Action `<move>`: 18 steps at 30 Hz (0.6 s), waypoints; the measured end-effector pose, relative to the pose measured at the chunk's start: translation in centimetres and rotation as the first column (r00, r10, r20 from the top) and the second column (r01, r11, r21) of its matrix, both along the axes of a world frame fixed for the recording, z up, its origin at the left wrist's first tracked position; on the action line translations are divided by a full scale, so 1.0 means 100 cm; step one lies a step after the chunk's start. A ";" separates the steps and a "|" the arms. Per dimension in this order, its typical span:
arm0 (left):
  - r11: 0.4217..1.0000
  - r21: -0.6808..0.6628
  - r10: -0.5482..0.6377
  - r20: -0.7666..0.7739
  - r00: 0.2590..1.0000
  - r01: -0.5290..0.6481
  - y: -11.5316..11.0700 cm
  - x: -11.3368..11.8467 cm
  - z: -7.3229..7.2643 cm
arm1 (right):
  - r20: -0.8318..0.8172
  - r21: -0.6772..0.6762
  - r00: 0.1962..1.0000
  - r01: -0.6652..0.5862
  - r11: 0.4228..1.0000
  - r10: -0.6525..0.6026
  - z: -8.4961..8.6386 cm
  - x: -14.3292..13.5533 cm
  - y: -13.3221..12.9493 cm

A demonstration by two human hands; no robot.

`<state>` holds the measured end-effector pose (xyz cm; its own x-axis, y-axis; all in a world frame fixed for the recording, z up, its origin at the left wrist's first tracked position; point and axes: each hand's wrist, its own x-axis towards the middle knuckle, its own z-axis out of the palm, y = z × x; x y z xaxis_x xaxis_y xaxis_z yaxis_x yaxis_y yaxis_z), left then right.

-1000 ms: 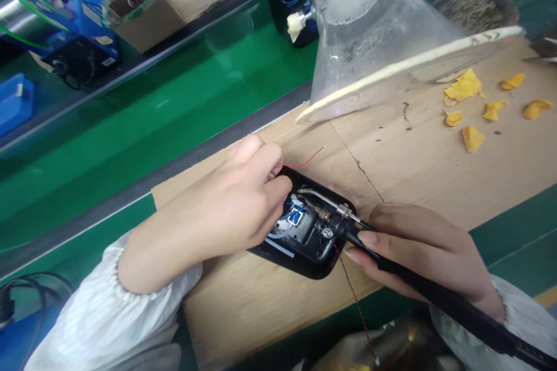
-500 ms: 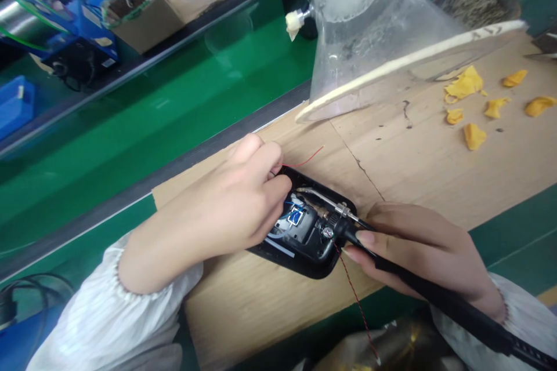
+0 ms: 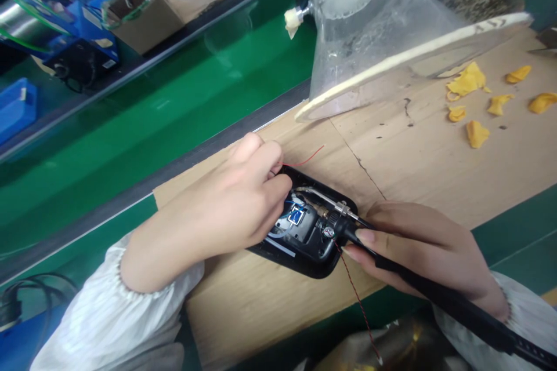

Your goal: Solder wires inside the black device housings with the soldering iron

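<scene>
A black plastic housing (image 3: pixel 319 269) lies open on the tan board, with wires and a blue component (image 3: pixel 296 215) inside. My left hand (image 3: pixel 235 200) covers its left end, fingers closed in a pinch; a thin red wire (image 3: pixel 307 161) sticks out from them, and the fingertips are partly hidden. In my right hand (image 3: pixel 418 243) is a black-handled soldering iron (image 3: pixel 383 261), with a bent metal feed tube (image 3: pixel 313 191) clamped alongside it. Its front end reaches over the housing's interior; the exact contact point is hard to see. A twisted red-and-black wire (image 3: pixel 359 301) trails from the housing toward me.
A clear fume hood (image 3: pixel 369 52) with a pale rim stands behind the housing. Yellow rubbery scraps (image 3: pixel 467 81) lie on the board (image 3: pixel 413 168) at right. Beyond the green strip (image 3: pixel 209 69) are a blue solder feeder (image 3: pixel 78 40) with a wire spool and a cardboard box (image 3: pixel 143 29).
Both hands, the housing and the soldering iron keep nearly the same positions. Only a slight shift of the camera view shows.
</scene>
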<state>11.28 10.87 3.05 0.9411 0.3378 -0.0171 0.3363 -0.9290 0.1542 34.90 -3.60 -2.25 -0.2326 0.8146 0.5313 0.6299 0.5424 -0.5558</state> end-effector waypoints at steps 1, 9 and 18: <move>1.000 0.000 -0.001 -0.001 1.000 0.001 0.000 0.000 0.000 | -0.002 0.000 1.000 0.002 1.000 -0.002 0.000 0.000 0.000; 1.000 -0.015 0.007 0.006 1.000 -0.007 0.000 0.000 0.000 | -0.016 0.036 1.000 -0.004 0.999 0.004 -0.003 -0.001 0.000; 1.000 -0.005 -0.007 0.005 1.000 0.007 0.000 -0.001 0.000 | -0.039 0.074 0.999 -0.030 0.997 0.033 -0.009 -0.002 -0.001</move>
<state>11.21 10.87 3.01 0.9436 0.3307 -0.0145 0.3286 -0.9307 0.1606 34.74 -3.73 -3.20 -0.2346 0.7654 0.5993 0.5896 0.6022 -0.5383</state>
